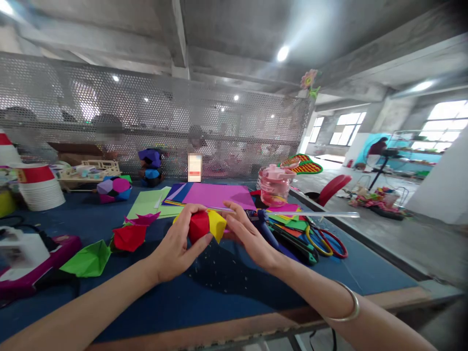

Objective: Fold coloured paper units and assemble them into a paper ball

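Observation:
Between my two hands, just above the blue desk mat, is a faceted paper ball with red and yellow sides. My left hand wraps round its left side, thumb along the front. My right hand closes on the right side with bent fingers, where a bit of pink shows; its thumb is mostly hidden. Directly behind my right hand lies a dark blue glue gun, its clear glue stick pointing right. Left of my hands are a red folded paper piece and a green one.
Coloured paper sheets lie behind my hands. On the right are a box cutter, scissors and a pink jar. Farther left stand a multicoloured paper ball, paper cups and a white-and-purple device. A perforated metal screen borders the back.

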Demonstrator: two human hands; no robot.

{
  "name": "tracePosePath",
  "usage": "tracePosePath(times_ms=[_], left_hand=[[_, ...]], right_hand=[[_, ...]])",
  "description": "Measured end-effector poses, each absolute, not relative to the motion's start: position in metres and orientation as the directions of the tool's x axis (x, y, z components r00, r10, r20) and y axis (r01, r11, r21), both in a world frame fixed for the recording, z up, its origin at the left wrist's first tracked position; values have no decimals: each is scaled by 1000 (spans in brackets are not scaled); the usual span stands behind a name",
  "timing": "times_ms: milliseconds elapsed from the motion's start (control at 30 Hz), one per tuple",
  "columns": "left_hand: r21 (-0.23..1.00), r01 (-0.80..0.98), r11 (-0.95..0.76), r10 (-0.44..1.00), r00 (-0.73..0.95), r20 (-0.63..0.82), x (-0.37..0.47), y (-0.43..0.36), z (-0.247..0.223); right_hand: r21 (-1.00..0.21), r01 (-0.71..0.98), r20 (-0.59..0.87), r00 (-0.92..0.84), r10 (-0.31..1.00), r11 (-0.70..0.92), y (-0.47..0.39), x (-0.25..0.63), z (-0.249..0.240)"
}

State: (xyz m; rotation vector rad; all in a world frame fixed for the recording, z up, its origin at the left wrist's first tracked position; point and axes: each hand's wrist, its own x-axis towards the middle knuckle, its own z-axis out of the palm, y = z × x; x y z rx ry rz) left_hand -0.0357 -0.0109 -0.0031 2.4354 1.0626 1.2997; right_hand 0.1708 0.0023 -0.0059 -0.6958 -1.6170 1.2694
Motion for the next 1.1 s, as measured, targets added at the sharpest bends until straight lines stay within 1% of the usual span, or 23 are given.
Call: tracePosePath(times_ms=[67, 100, 167, 233, 600, 700, 900, 1100], left_hand=[[376, 505, -777, 603, 425, 675, -37, -12, -4], [336, 504, -796, 575, 454, 681, -38, -12, -5], [276, 498, -822, 532, 498, 685, -39, -14, -6], [251, 491, -834, 510, 515, 689, -39, -14, -6], [238, 498, -834, 496, 488, 718, -41, -10, -5], [248, 503, -828, 503, 471, 725, -41, -9, -6], [262, 502, -824, 508, 450, 735, -41, -6, -6], [250, 507, -825, 492, 429, 757, -42, -2, -4]], right_hand=[[-968, -180, 243, -464, 852, 178, 5, 169, -8], [-970, -194, 225, -496, 839, 146, 5, 168, -8], [-970, -208, 223, -542, 811, 127, 4, 167, -9], [-968, -209, 232, -559, 796, 136, 2, 166, -9], [-949, -191, 316, -579, 752, 253, 0, 167, -7], [-950, -216, 312, -563, 766, 228, 1, 166, -6], [-954, -276, 248, -516, 820, 115, 0, 165, -2], [-933, -334, 271, -414, 869, 132, 0, 165, 2]])
